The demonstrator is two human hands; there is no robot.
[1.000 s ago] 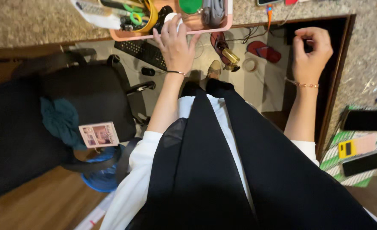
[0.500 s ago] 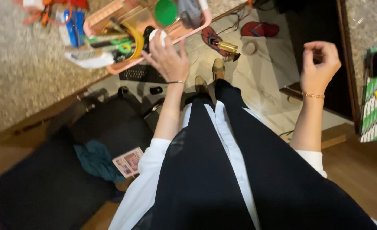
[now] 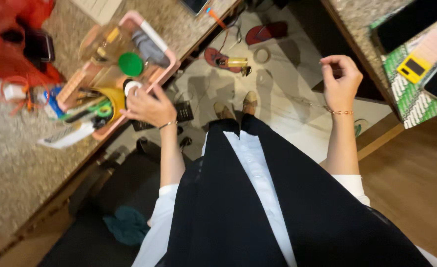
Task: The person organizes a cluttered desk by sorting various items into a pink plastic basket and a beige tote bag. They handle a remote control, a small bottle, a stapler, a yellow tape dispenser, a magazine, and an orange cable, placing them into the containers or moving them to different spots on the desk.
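The single head-worn camera looked steeply down the person's own front to the floor. The left hand [image 3: 146, 105] sat at upper left, at the edge of a pink tray [image 3: 165, 74]; the right hand [image 3: 341, 84] hung upper right, both fairly near the lens.

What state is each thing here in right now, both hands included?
Left hand: fingers closed on a small white object at the pink tray's edge.
Right hand: raised over the floor, fingertips pinched; whether it holds anything is too small to tell.
Pink tray: on the stone counter, crowded with items.
Green lid: lying in the tray.
Black phone: screen dark.
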